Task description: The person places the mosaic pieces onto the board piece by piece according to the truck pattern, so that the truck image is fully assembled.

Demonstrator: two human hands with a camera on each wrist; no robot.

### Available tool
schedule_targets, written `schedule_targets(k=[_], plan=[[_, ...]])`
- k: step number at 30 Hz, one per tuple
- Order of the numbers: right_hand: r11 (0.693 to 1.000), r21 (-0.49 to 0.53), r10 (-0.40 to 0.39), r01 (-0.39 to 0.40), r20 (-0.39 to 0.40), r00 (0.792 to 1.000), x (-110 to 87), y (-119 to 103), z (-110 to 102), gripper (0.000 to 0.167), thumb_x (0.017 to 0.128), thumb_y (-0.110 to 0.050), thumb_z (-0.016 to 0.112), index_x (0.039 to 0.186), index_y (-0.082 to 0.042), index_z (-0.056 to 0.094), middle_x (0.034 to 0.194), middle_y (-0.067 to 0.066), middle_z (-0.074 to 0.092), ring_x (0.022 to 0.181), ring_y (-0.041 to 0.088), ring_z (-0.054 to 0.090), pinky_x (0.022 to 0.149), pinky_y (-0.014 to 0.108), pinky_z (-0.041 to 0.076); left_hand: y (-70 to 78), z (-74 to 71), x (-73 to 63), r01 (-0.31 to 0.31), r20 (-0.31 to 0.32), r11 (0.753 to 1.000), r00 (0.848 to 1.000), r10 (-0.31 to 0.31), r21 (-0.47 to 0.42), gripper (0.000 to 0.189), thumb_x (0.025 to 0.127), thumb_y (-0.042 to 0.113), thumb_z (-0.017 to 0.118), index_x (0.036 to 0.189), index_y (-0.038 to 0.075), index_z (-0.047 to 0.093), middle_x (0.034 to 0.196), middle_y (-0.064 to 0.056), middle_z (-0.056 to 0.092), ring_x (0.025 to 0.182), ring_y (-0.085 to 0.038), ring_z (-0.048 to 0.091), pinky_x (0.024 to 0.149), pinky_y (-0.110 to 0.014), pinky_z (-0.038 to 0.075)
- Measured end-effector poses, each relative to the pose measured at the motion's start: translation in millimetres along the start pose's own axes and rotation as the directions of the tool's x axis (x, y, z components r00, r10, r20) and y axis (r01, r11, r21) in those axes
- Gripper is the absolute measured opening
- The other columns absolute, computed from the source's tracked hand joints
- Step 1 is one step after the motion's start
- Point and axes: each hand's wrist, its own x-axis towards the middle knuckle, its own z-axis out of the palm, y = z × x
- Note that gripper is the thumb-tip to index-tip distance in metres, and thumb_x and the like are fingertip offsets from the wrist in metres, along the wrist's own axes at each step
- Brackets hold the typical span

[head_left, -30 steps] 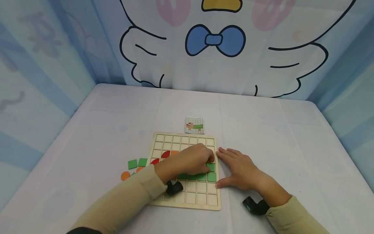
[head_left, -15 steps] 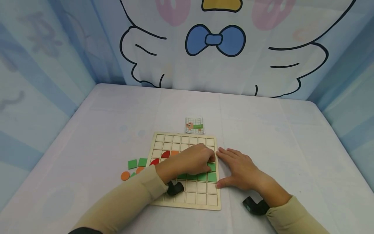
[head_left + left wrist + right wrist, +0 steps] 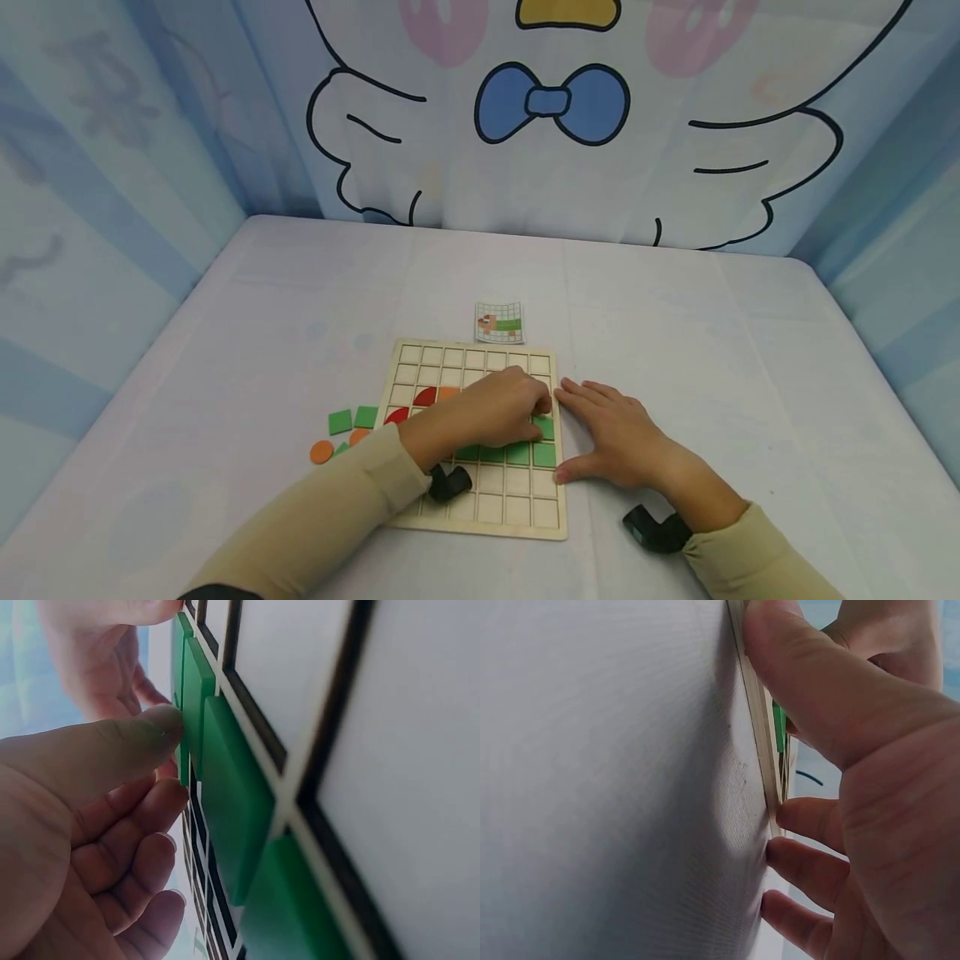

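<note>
A square wooden grid board [image 3: 506, 507] lies on the table, with a row of green square tiles [image 3: 492, 455] along it. My left hand [image 3: 495, 408] reaches across the board, its thumb and forefinger closed about a green square tile [image 3: 545, 428] at the right edge column. In the left wrist view the thumb [image 3: 154, 735] overlaps this tile and the other fingers curl below. Beside the board, my right hand [image 3: 618, 433] lies with spread fingers; its thumb and fingertips touch the board's right edge. My left forearm hides part of the grid.
Red pieces [image 3: 425, 396] and an orange piece [image 3: 448, 392] sit in the grid. Loose green squares [image 3: 340, 421] and orange discs [image 3: 322, 452] lie left of the board. A small picture card [image 3: 498, 322] is behind it. A printed curtain [image 3: 555, 183] stands behind the table.
</note>
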Motion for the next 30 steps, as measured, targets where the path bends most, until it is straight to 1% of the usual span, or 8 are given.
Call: schedule_targets(k=[3, 10, 13, 16, 19, 23, 26, 30], plan=[[1.000, -0.001, 0.000, 0.000, 0.001, 1.000, 0.0, 0.6, 0.5, 0.103, 0.074, -0.064, 0.078, 0.148, -0.001, 0.046, 0.153, 0.018, 0.042, 0.138, 0.044, 0.037, 0.098, 0.068, 0.035, -0.7, -0.4, 0.1, 0.004, 0.005, 1.000, 1.000, -0.004, -0.020, 0.025, 0.089, 0.025, 0.078, 0.109, 0.012, 0.071, 0.096, 0.007, 0.065, 0.092, -0.008, 0.057, 0.082, -0.022, 0.047], [1.000, -0.001, 0.003, -0.003, 0.003, 1.000, -0.3, 1.3, 1.0, 0.103, 0.074, -0.066, 0.077, 0.148, -0.001, 0.046, 0.154, 0.017, 0.041, 0.138, 0.044, 0.036, 0.098, 0.068, 0.035, -1.9, -0.5, 1.8, 0.004, 0.041, 0.997, 0.999, -0.001, -0.078, 0.018, 0.089, 0.019, 0.077, 0.106, 0.013, 0.072, 0.092, 0.010, 0.064, 0.088, -0.006, 0.055, 0.082, -0.022, 0.047], [1.000, -0.002, 0.003, -0.003, 0.001, 1.000, -0.4, 1.7, 1.6, 0.102, 0.074, -0.065, 0.077, 0.148, -0.001, 0.046, 0.153, 0.017, 0.041, 0.138, 0.044, 0.036, 0.098, 0.068, 0.035, -2.6, -1.2, 1.2, 0.016, 0.047, 0.997, 0.999, -0.012, -0.075, 0.021, 0.090, 0.020, 0.077, 0.109, 0.013, 0.072, 0.094, 0.010, 0.064, 0.091, -0.007, 0.055, 0.084, -0.022, 0.046], [1.000, 0.000, 0.001, -0.001, -0.003, 1.000, -0.4, 1.8, 2.2, 0.102, 0.074, -0.064, 0.077, 0.148, -0.001, 0.046, 0.153, 0.018, 0.041, 0.138, 0.044, 0.036, 0.098, 0.069, 0.035, -5.3, -4.9, -3.5, 0.031, 0.042, 0.995, 0.999, -0.027, -0.096, 0.024, 0.091, 0.021, 0.075, 0.114, 0.013, 0.072, 0.102, 0.008, 0.066, 0.097, -0.008, 0.057, 0.088, -0.024, 0.047], [1.000, 0.001, -0.004, 0.004, -0.006, 1.000, -0.2, 1.2, 2.3, 0.102, 0.074, -0.065, 0.077, 0.148, -0.001, 0.046, 0.154, 0.018, 0.041, 0.138, 0.044, 0.036, 0.098, 0.068, 0.035, -10.5, -13.5, -14.3, 0.048, 0.008, 0.993, 0.999, -0.048, -0.110, 0.027, 0.092, 0.021, 0.074, 0.118, 0.012, 0.072, 0.110, 0.005, 0.068, 0.106, -0.012, 0.058, 0.093, -0.029, 0.047], [1.000, -0.011, -0.011, 0.011, -0.013, 1.000, -0.5, 0.5, 1.4, 0.103, 0.074, -0.065, 0.077, 0.148, -0.001, 0.046, 0.153, 0.018, 0.041, 0.137, 0.044, 0.037, 0.097, 0.068, 0.036, -21.7, -27.1, -35.0, 0.073, -0.051, 0.990, 0.996, -0.079, -0.121, 0.031, 0.092, 0.020, 0.075, 0.121, 0.011, 0.071, 0.116, 0.002, 0.069, 0.114, -0.018, 0.057, 0.098, -0.036, 0.045], [1.000, -0.016, -0.011, 0.011, -0.018, 1.000, -0.7, 0.7, 0.8, 0.103, 0.074, -0.066, 0.077, 0.147, -0.001, 0.046, 0.153, 0.017, 0.042, 0.137, 0.044, 0.037, 0.097, 0.067, 0.036, -30.7, -35.7, -52.6, 0.095, -0.082, 0.985, 0.991, -0.108, -0.144, 0.033, 0.091, 0.017, 0.075, 0.122, 0.009, 0.070, 0.117, 0.000, 0.068, 0.115, -0.021, 0.056, 0.096, -0.037, 0.046], [1.000, -0.009, -0.005, 0.005, -0.016, 1.000, -0.9, 0.7, 1.2, 0.103, 0.073, -0.065, 0.078, 0.148, -0.001, 0.046, 0.153, 0.018, 0.041, 0.137, 0.044, 0.037, 0.098, 0.067, 0.035, -41.9, -43.1, -76.6, 0.099, -0.124, 0.985, 0.985, -0.117, -0.139, 0.033, 0.091, 0.016, 0.075, 0.122, 0.007, 0.070, 0.116, -0.002, 0.068, 0.112, -0.022, 0.056, 0.091, -0.038, 0.049]])
